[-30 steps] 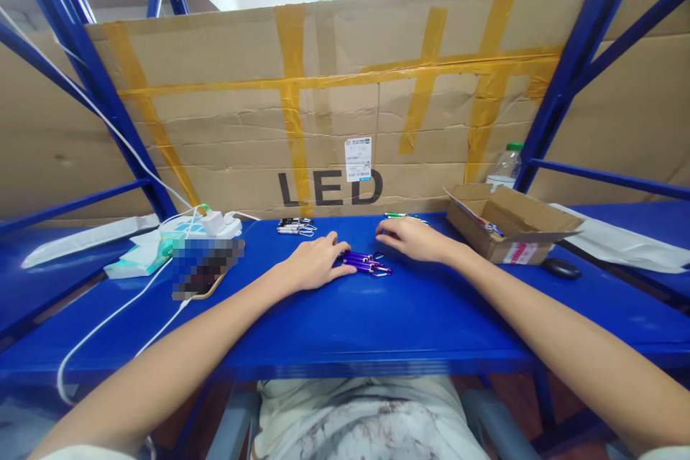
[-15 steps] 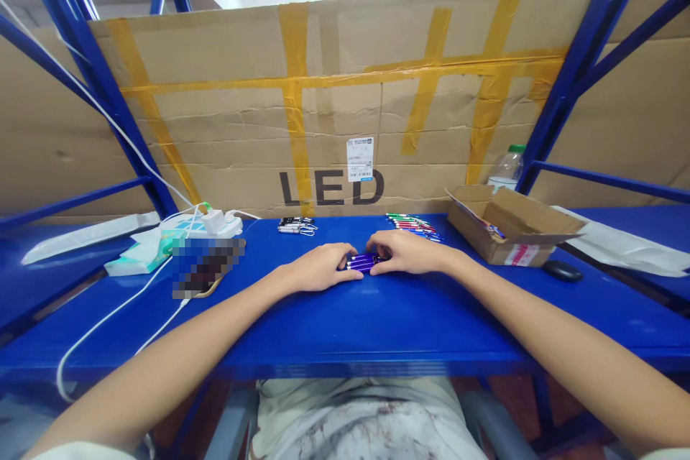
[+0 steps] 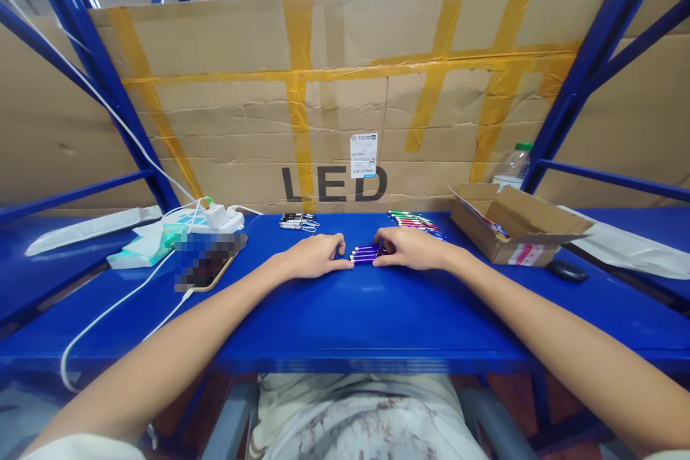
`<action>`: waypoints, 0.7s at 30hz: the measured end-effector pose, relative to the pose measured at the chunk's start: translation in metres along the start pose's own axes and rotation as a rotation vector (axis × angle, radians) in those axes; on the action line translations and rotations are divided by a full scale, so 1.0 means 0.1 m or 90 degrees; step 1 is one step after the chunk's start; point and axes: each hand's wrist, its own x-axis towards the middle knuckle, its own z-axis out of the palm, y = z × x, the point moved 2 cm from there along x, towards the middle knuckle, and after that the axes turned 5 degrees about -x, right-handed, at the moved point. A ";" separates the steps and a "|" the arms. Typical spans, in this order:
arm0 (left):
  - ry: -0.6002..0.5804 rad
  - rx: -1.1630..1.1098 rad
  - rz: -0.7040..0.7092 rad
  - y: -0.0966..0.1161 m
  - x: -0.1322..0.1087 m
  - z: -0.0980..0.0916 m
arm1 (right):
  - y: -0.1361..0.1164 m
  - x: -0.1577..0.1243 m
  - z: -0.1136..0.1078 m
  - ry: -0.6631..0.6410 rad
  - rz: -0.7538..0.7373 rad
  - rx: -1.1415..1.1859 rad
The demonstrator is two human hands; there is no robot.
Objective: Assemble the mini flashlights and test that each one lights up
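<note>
A small row of shiny purple pen-like sticks (image 3: 364, 254) with pale left ends lies side by side on the blue tabletop. My right hand (image 3: 410, 247) closes round their right ends, thumb at the front and fingers behind, hiding that part. To their left is my left hand (image 3: 318, 256), its thumb and forefinger apart and nothing between them; the thumb tip comes close to the sticks' left ends. Farther back lie black and silver sticks with clips (image 3: 299, 222) on the left and a row of green, red and blue sticks (image 3: 415, 223) on the right.
At right stand an open cardboard box (image 3: 517, 233) with colored sticks inside, a black mouse (image 3: 566, 271) and a bottle with a green cap (image 3: 514, 165). At left are a phone (image 3: 213, 266) on a white cable, a tissue pack (image 3: 140, 251) and a power strip (image 3: 215, 219). Taped cardboard (image 3: 242, 122) walls the back.
My left hand has let go of the purple sticks and drawn slightly left, its fingers opening. My right hand stays on their right ends. The view has shifted a little.
</note>
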 end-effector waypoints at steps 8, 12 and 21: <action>-0.001 -0.041 0.064 0.02 0.01 0.02 | 0.07 0.03 0.05 0.022 -0.055 0.000; 0.014 -0.020 0.064 -0.01 0.03 0.04 | 0.09 0.04 0.07 0.024 -0.074 0.012; 0.061 0.039 0.010 -0.02 0.05 0.10 | 0.00 0.01 0.07 0.061 -0.091 -0.057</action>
